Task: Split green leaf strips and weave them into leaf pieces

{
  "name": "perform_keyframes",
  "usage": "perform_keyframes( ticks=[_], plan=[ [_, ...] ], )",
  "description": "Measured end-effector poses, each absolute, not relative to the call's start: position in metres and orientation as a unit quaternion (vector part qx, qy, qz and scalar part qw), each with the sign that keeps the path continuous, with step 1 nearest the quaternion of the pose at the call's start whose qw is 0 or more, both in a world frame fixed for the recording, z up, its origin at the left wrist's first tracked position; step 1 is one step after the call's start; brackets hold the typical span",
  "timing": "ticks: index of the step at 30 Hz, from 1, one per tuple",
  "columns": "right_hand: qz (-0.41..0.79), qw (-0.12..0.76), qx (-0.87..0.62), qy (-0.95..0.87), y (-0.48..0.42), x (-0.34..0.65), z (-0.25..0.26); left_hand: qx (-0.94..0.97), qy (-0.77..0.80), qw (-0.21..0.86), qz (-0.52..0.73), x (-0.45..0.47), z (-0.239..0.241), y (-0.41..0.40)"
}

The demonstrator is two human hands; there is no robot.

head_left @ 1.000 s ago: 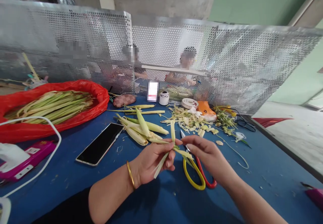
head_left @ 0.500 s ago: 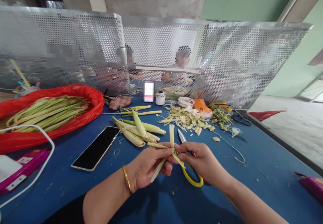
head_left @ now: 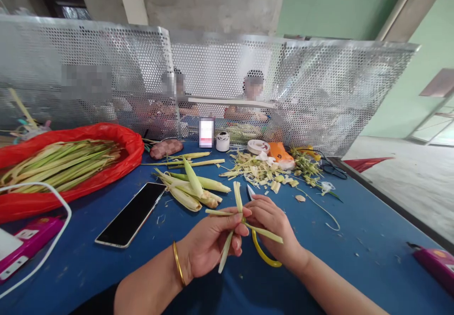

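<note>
My left hand (head_left: pixel 213 239) is closed on crossed pale green leaf strips (head_left: pixel 237 201), pinching them where they meet. My right hand (head_left: pixel 271 220) is closed too, its fingertips pinching the same strips from the right, with one strip (head_left: pixel 267 233) running over its back. Yellow-handled scissors (head_left: pixel 260 253) lie on the blue table (head_left: pixel 354 258) under my right hand, the blade tip showing just beyond the fingers. A gold bangle circles my left wrist.
A red plastic bag (head_left: pixel 117 163) of long leaves lies far left. A black phone (head_left: pixel 133 213), folded leaf pieces (head_left: pixel 193 187), a scrap pile (head_left: pixel 260 168), tape rolls and a pink device (head_left: pixel 26 241) with a white cable lie around. A perforated metal screen (head_left: pixel 319 92) backs the table; people sit behind it.
My right hand moved left onto the strips and now covers the scissors' red handle. Both hands shifted slightly away from me, and the strip ends have turned.
</note>
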State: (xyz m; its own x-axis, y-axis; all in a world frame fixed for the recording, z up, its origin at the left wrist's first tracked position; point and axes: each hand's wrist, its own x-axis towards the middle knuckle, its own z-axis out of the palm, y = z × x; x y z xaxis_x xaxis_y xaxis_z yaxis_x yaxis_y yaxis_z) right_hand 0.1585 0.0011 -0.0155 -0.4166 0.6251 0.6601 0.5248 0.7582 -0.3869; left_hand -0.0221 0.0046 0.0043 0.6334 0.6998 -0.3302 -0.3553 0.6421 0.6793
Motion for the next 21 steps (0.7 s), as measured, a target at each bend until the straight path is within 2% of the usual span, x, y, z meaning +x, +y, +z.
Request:
perform_keyframes(
  ticks=[7,16,18,21],
  plan=[
    [0.045,0.417,-0.369,-0.829,0.0056,0.1662,-0.0154,0.454,0.314,0.772,0.315,-0.0232,0.0115,0.0055],
    [-0.062,0.414,-0.354,-0.836,0.0038,0.1637,-0.0199,0.345,0.348,0.809,0.325,-0.0184,0.0029,0.0002],
    [-0.050,0.427,-0.348,-0.833,0.0059,0.1648,-0.0221,0.357,0.352,0.801,0.328,-0.0176,0.0043,-0.0013],
    [0.032,0.426,-0.364,-0.828,0.0068,0.1649,-0.0187,0.363,0.370,0.781,0.347,-0.0174,0.0061,-0.0004]
  ],
)
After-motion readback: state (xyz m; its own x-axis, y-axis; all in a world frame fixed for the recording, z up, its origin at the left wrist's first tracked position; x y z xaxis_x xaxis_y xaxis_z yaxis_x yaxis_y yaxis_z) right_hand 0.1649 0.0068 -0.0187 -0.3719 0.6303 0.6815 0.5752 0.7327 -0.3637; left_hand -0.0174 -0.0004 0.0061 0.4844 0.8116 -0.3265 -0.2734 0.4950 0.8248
